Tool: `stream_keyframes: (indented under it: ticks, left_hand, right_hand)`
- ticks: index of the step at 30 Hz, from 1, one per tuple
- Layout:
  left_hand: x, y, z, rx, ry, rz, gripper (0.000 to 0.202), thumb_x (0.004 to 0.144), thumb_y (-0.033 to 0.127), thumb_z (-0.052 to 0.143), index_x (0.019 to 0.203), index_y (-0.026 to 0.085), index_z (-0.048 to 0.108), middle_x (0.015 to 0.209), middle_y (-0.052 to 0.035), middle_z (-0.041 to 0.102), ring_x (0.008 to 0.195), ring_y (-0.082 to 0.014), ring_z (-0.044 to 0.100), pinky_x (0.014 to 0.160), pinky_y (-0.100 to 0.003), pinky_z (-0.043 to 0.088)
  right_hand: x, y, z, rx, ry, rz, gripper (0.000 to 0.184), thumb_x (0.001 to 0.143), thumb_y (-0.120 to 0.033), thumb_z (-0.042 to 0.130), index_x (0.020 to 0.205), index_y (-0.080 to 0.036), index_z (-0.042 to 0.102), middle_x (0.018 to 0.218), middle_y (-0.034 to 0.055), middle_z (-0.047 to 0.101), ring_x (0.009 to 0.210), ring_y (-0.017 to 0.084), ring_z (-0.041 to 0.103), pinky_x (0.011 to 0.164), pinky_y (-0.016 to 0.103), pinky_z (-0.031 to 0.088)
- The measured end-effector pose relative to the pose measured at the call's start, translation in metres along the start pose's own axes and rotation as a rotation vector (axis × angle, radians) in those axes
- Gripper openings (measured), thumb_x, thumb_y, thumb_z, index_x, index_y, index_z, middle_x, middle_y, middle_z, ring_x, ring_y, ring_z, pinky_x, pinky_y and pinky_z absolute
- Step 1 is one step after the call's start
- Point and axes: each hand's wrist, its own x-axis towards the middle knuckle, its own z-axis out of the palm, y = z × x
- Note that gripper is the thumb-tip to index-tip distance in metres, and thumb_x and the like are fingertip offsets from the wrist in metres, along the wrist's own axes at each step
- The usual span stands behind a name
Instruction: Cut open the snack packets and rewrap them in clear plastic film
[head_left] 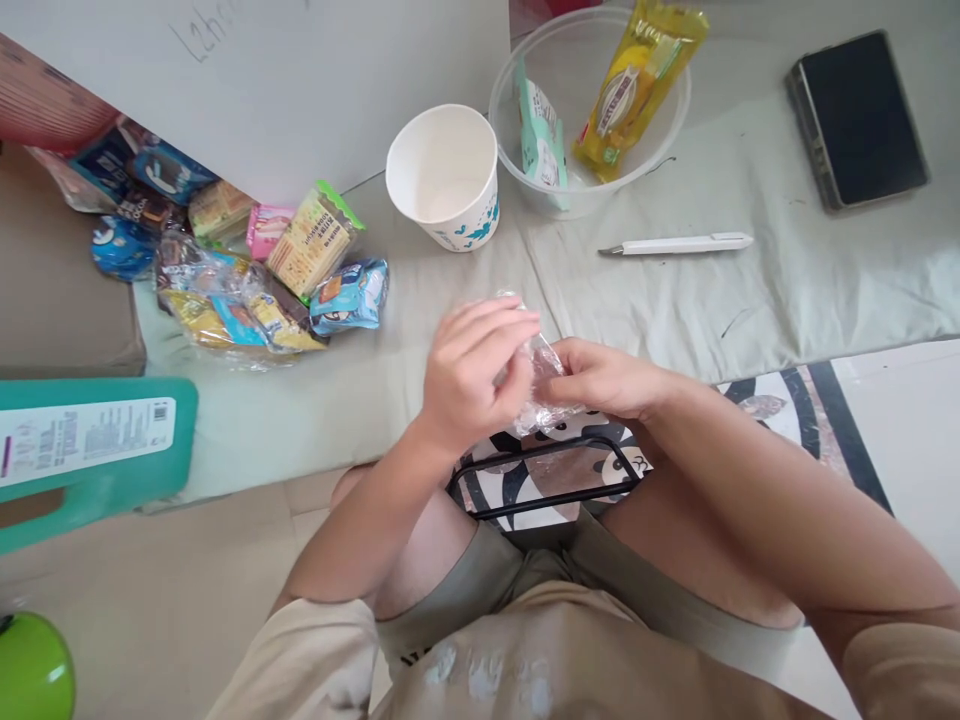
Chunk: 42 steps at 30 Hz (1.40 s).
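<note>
Clear plastic wrapper (541, 415) is found between the two hands, in front of the seated person, near the front edge of the cloth-covered surface (810, 280). By the right hand (604, 380) the wrapper is gripped at its right side, with the thumb laid on it. By the left hand (476, 365) it is met from the left; the fingers are bent and brought close together over its upper part, but how firmly it is pinched there cannot be told, because the fingertips are partly covered. What is inside the wrapper cannot be made out either.

Beyond the hands, a white paper cup (469, 228) with blue pattern is placed upright. Just beside it, to the right, a clear plastic bowl (670, 140) is seen, in which a yellow packet (637, 95) and a pale green packet (541, 135) are contained. Nearer than the bowl, a white pen-like tool (682, 244) is laid. To the left of the hands, several snack packets (247, 290) are heaped together. At the far right, a dark rectangular device (862, 120) is placed.
</note>
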Motion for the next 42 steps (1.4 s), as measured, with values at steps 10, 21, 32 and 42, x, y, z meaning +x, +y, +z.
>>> stream_keyframes:
  ticks: [10, 21, 32, 42]
  left_hand:
    - [0.001, -0.007, 0.003, -0.439, -0.300, -0.355, 0.043, 0.092, 0.033, 0.064, 0.132, 0.020, 0.069, 0.133, -0.0092, 0.076, 0.118, -0.0240, 0.074, 0.103, -0.035, 0.060]
    - [0.008, -0.028, 0.015, -0.930, -0.017, -0.686, 0.048, 0.082, 0.041, 0.080, 0.125, 0.025, 0.067, 0.143, -0.0083, 0.071, 0.129, -0.0253, 0.070, 0.097, -0.035, 0.063]
    - [0.007, -0.015, 0.016, -0.762, -0.092, -0.731, 0.041, 0.073, 0.036, 0.088, 0.106, 0.019, 0.071, 0.095, -0.0051, 0.080, 0.077, -0.0155, 0.074, 0.068, -0.024, 0.060]
    - [0.009, -0.012, 0.015, -0.840, -0.143, -0.700, 0.034, 0.074, 0.040, 0.087, 0.095, 0.017, 0.073, 0.088, -0.0050, 0.078, 0.074, -0.0144, 0.072, 0.069, -0.025, 0.061]
  right_hand:
    - [0.002, 0.003, -0.005, -0.114, 0.015, -0.277, 0.012, 0.087, -0.028, 0.070, 0.095, -0.019, 0.072, 0.093, 0.0018, 0.073, 0.088, 0.017, 0.066, 0.084, 0.031, 0.052]
    - [0.003, 0.009, -0.003, -0.158, 0.747, -0.386, 0.037, 0.078, -0.039, 0.080, 0.104, -0.024, 0.060, 0.117, 0.0073, 0.067, 0.109, 0.021, 0.063, 0.093, 0.036, 0.056]
    - [0.005, 0.007, 0.000, -0.073, 0.621, -0.285, 0.024, 0.086, -0.039, 0.071, 0.092, -0.024, 0.053, 0.083, -0.0005, 0.060, 0.072, 0.013, 0.058, 0.066, 0.028, 0.049]
    - [0.008, 0.007, 0.000, -0.096, 0.608, -0.256, 0.029, 0.084, -0.046, 0.074, 0.096, -0.021, 0.066, 0.089, 0.0036, 0.071, 0.081, 0.018, 0.064, 0.074, 0.033, 0.050]
